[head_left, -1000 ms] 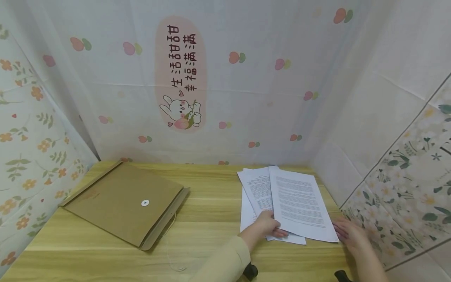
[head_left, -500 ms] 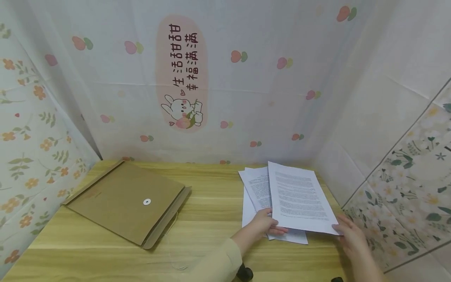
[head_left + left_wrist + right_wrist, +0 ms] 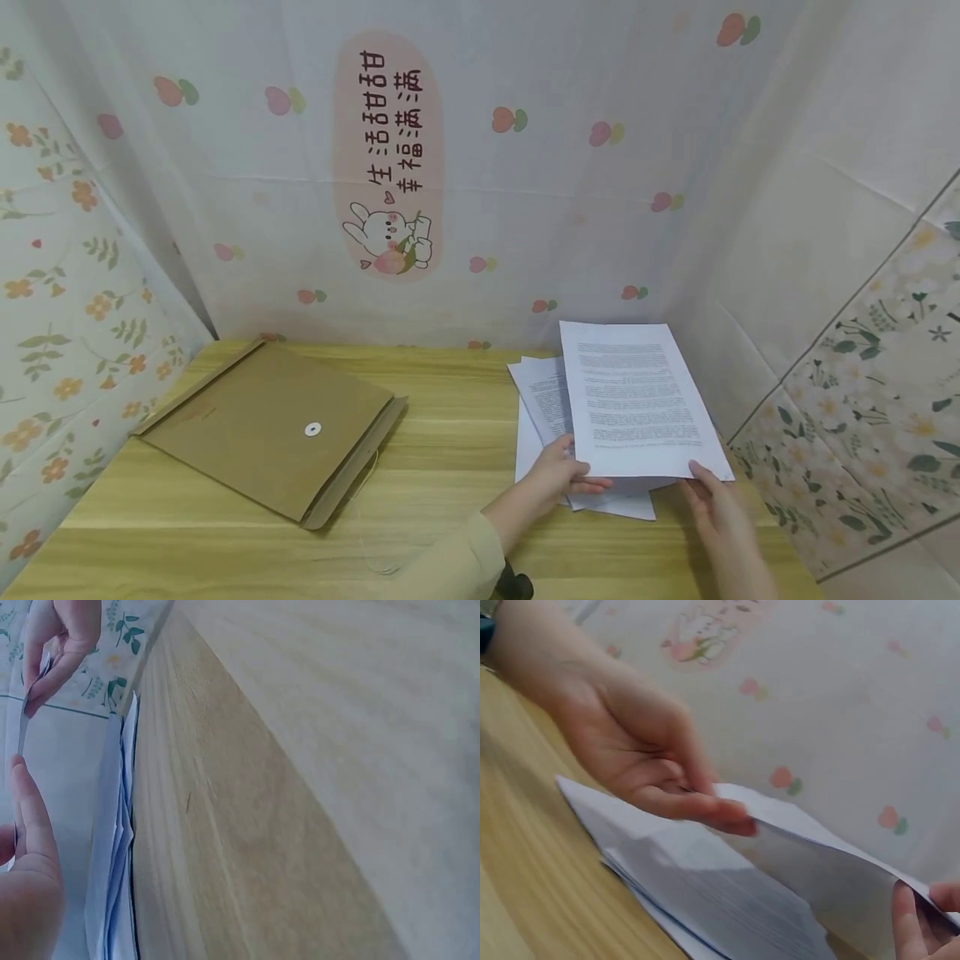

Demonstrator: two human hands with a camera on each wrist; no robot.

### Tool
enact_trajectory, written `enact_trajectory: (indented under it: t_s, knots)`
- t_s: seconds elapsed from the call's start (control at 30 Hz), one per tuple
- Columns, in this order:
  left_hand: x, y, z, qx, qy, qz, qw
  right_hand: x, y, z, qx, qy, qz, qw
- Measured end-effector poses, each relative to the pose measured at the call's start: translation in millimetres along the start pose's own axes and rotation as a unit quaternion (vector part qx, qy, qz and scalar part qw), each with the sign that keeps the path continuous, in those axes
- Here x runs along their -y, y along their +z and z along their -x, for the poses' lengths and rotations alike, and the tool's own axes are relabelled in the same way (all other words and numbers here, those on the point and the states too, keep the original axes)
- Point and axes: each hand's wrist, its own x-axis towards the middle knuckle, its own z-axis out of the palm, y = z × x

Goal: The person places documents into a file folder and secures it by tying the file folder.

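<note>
A printed sheaf of paper (image 3: 637, 400) is held up above the table by both hands. My left hand (image 3: 551, 475) pinches its near left corner, thumb over the top and fingers beneath. At the near right corner my right hand (image 3: 712, 500) grips the edge, its thumb on the printed face. In the right wrist view the raised paper (image 3: 817, 844) bows a little between the two hands. Below it lie more printed sheets (image 3: 528, 442), fanned out of line and partly hidden by the raised paper. The left wrist view catches these sheets (image 3: 112, 855) edge-on.
A brown string-tie envelope (image 3: 262, 425) lies at the left of the wooden table (image 3: 442, 500), its flap side facing right. Its white string (image 3: 360, 533) trails onto the wood. Patterned cloth (image 3: 480, 208) hangs behind, and a floral panel (image 3: 885, 400) stands at the right.
The top paper has risen from the pile and turned straighter. My right hand, first beside the right edge, has moved left and now grips the near right corner. The envelope stays put.
</note>
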Motion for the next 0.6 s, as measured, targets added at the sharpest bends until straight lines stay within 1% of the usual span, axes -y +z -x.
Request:
enact_trajectory:
  t_s: [0.07,0.1,0.13,0.17,0.2,0.3,0.33,0.4,0.43,0.5,0.53,0.6]
  knots:
    - [0.0,0.8,0.8,0.004,0.009,-0.004,0.9999,-6,7,3.3,-0.006,-0.021,0.018,0.9996]
    - [0.0,1.2,1.3,0.007,0.014,-0.007,0.9998,-9,9,4.2,-0.001,-0.038,0.043,0.9983]
    - [0.0,1.5,2.0,0.012,0.020,-0.011,0.9997,-13,12,4.9,-0.005,-0.057,0.073,0.9957]
    - [-0.2,1.5,2.8,0.015,0.027,-0.016,0.9994,-17,14,4.4,-0.008,-0.078,0.108,0.9911]
    - [-0.8,1.3,3.9,0.018,0.033,-0.019,0.9991,-21,13,2.5,-0.010,-0.104,0.145,0.9840]
    - [-3.2,-2.1,6.8,0.022,0.049,-0.037,0.9979,-32,3,-14.7,-0.024,-0.141,0.192,0.9709]
    - [-4.4,-4.2,7.8,0.019,0.056,-0.047,0.9972,-35,-2,-22.1,-0.028,-0.148,0.197,0.9688]
    - [-8.1,-9.0,9.3,0.010,0.063,-0.068,0.9956,-39,-11,-32.8,-0.019,-0.152,0.192,0.9693]
    - [-10.0,-11.7,9.7,0.003,0.066,-0.079,0.9946,-39,-11,-33.2,-0.016,-0.150,0.197,0.9688]
    - [-14.4,-16.9,9.9,-0.009,0.069,-0.096,0.9930,-36,-3,-23.3,-0.016,-0.144,0.218,0.9650]
    - [-16.5,-19.2,9.7,-0.017,0.069,-0.100,0.9924,-34,4,-14.5,-0.012,-0.135,0.227,0.9645]
    - [-21.4,-23.3,10.6,-0.021,0.071,-0.104,0.9918,-28,18,3.8,0.000,-0.110,0.250,0.9621]
